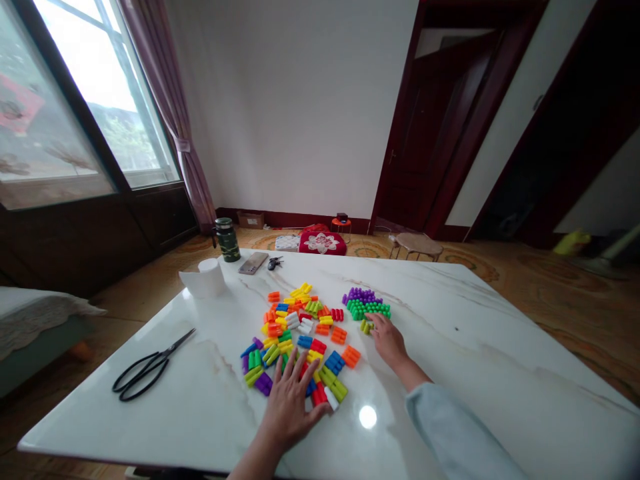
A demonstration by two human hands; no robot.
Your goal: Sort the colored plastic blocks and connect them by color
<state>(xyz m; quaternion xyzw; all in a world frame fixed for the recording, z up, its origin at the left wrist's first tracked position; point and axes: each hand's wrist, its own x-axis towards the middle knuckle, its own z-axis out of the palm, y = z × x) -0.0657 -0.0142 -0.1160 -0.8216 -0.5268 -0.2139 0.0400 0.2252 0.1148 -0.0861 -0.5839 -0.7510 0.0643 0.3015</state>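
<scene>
A heap of small plastic blocks in many colours (300,333) lies on the white marble table (475,373). My left hand (290,400) rests flat on the near edge of the heap, fingers spread over blue, red and yellow-green pieces. My right hand (387,340) reaches to the far right of the heap, fingertips touching a small yellow-green block (366,327). Just beyond it sits an assembled cluster of green (369,309) and purple blocks (361,295). Neither hand grips anything that I can see.
Black scissors (150,367) lie at the table's left. At the far edge stand a roll of tissue (206,277), a dark green bottle (227,240), a phone (253,263) and keys (274,263). A red cushion (323,242) and stool (417,245) are on the floor.
</scene>
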